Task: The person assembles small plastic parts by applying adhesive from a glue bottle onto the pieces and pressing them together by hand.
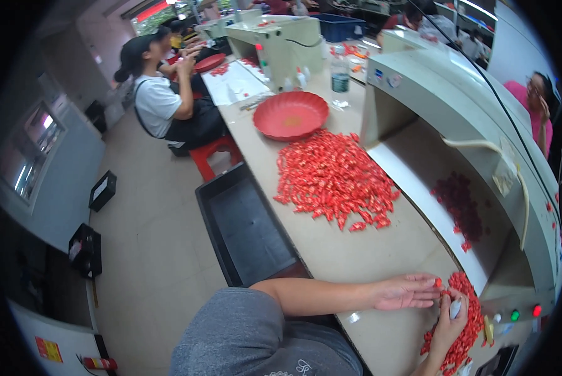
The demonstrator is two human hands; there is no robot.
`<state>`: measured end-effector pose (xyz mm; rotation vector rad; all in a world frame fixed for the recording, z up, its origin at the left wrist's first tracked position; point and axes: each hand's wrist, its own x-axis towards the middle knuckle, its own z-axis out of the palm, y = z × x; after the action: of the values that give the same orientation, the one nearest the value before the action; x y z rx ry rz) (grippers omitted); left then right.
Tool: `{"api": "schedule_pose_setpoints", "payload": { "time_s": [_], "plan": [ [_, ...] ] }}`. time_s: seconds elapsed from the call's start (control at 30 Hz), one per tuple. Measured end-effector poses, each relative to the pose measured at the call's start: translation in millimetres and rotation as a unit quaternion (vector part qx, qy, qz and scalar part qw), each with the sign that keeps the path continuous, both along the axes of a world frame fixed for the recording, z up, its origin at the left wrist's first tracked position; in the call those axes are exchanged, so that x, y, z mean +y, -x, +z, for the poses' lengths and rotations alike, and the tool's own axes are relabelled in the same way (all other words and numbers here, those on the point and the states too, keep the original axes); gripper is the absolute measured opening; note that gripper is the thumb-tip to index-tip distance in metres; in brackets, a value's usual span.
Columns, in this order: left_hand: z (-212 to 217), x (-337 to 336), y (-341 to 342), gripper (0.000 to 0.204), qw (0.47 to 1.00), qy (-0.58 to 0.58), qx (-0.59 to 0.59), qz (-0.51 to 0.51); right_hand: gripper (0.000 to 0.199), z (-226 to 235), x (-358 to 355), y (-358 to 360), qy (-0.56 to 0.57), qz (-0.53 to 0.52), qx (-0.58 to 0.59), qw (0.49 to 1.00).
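My left hand (407, 292) reaches across the table, palm turned up, pinching a small red piece (438, 282) at its fingertips. Close beside it, my right hand (451, 318) is closed around a small white squeeze bottle (455, 308). The fingertips of both hands nearly meet; whether the right fingers also touch a red piece is too small to tell. Under and beyond the right hand lies a heap of small red pieces (470, 326). A larger pile of glossy red parts (331, 178) spreads over the table farther away.
A scalloped red dish (291, 116) sits behind the large pile, near a clear bottle (340, 75). To the right stands a curved pale machine housing (443, 81) with dark red pieces (459, 203) inside. A black bin (246, 219) adjoins the table's left edge. A co-worker (165, 94) sits farther along.
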<state>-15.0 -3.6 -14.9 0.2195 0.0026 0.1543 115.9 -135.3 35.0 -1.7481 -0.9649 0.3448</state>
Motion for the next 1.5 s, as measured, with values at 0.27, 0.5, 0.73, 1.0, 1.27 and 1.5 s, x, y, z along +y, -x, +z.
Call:
{"api": "schedule_pose_setpoints", "payload": {
  "time_s": [0.27, 0.5, 0.73, 1.0, 1.27, 1.5],
  "plan": [
    [8.3, 15.4, 15.7, 0.033, 0.983, -0.113, 0.123, 0.077, 0.019, 9.5, 16.0, 3.4, -0.098, 0.024, 0.440, 0.892],
    [16.7, 2.7, 2.8, 0.025, 0.966, -0.177, 0.179, 0.063, 0.026, 16.1, 1.5, -3.2, -0.083, 0.026, 0.484, 0.871],
    [12.8, 0.6, 4.4, 0.022, 0.945, -0.248, 0.187, 0.104, 0.022, 18.9, 3.8, 1.3, -0.053, 0.026, 0.425, 0.903],
    [14.1, 0.9, 6.8, 0.020, 0.892, -0.377, 0.207, 0.141, 0.017, 22.8, 5.3, 4.1, -0.002, 0.036, 0.339, 0.940],
    [20.9, 2.4, 8.9, 0.019, 0.815, -0.506, 0.162, 0.230, 0.018, 22.4, 1.4, -1.4, 0.020, 0.056, 0.382, 0.922],
    [24.0, 5.5, 9.5, 0.017, 0.768, -0.576, 0.183, 0.210, 0.013, 19.3, 0.8, -3.5, 0.059, 0.060, 0.234, 0.969]
  ]
}}
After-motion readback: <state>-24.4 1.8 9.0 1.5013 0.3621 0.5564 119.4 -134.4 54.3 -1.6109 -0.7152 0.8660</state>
